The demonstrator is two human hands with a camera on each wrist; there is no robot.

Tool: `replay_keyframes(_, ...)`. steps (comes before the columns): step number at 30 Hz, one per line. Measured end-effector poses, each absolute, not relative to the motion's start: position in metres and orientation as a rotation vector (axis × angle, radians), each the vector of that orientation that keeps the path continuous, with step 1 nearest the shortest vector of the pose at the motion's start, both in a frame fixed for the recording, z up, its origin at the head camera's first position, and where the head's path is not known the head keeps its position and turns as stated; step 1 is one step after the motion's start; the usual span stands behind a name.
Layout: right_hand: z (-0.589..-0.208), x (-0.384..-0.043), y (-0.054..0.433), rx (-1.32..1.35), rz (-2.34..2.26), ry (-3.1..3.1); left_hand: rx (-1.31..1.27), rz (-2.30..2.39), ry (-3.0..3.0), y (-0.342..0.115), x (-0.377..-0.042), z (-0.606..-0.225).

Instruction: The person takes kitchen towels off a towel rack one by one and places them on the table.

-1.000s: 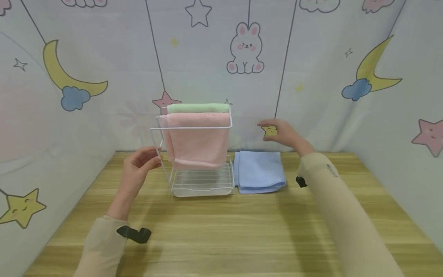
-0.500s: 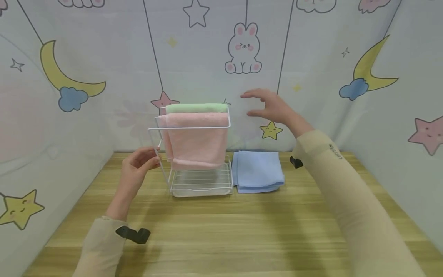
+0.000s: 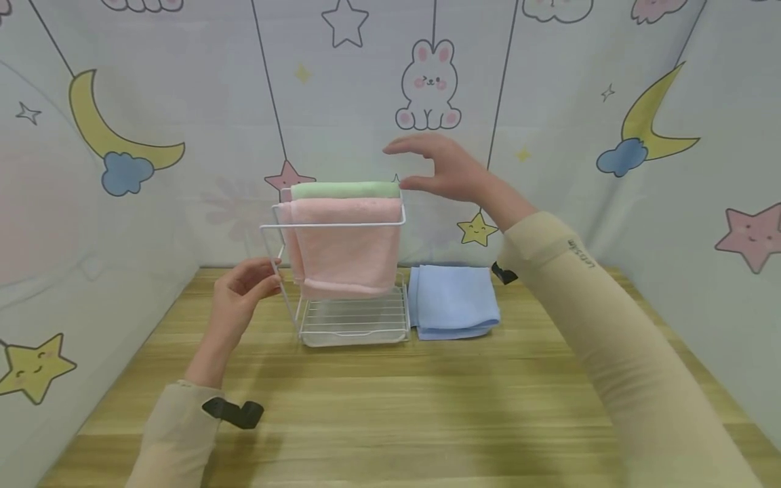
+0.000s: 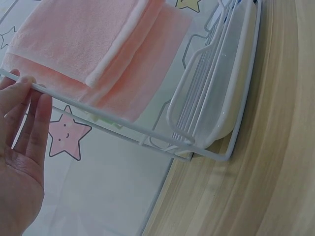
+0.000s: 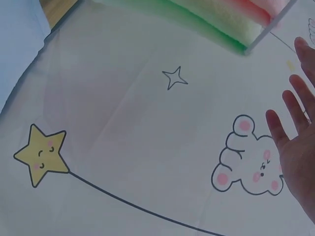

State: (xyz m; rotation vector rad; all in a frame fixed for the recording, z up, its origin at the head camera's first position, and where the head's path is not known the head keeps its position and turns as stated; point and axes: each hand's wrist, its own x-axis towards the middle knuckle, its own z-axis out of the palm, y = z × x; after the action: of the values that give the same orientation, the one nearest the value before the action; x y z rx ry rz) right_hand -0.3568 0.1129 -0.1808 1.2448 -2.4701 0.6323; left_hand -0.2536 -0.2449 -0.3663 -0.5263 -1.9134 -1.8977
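A white wire rack point(image 3: 332, 225) stands on the wooden table, with a pink towel point(image 3: 350, 251) hung over its front bar and a green towel point(image 3: 344, 190) behind. My left hand point(image 3: 241, 291) pinches the rack's left upright between thumb and fingers; the left wrist view shows that grip beside the pink towel point(image 4: 83, 44). Above the rack's upper right corner my right hand point(image 3: 448, 166) hovers with nothing in it, thumb and fingers spread apart. In the right wrist view its fingers point(image 5: 295, 103) are extended near the green towel's end point(image 5: 221, 29).
A folded blue cloth point(image 3: 457, 298) lies on the table point(image 3: 366, 407) against the rack's right side. The rack's low wire shelf sits over a white tray point(image 3: 354, 339). Behind hangs a printed curtain point(image 3: 537, 81) with rabbit, moon and star drawings.
My right hand has risen and moved left, from above the blue cloth to over the rack's upper right corner. My left hand keeps its grip on the rack.
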Motion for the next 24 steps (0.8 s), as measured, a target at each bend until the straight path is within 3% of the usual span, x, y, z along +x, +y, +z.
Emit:
replay_keyframes(14, -0.198, -0.344, 0.078, 1.412, 0.625, -2.446, -0.529, -1.892, -1.923, -0.245, -0.253, -0.366)
replay_keyframes(24, -0.204, -0.340, 0.067, 1.357, 0.685, -2.595, -0.521, -1.887, -1.925, -0.245, -0.254, -0.365)
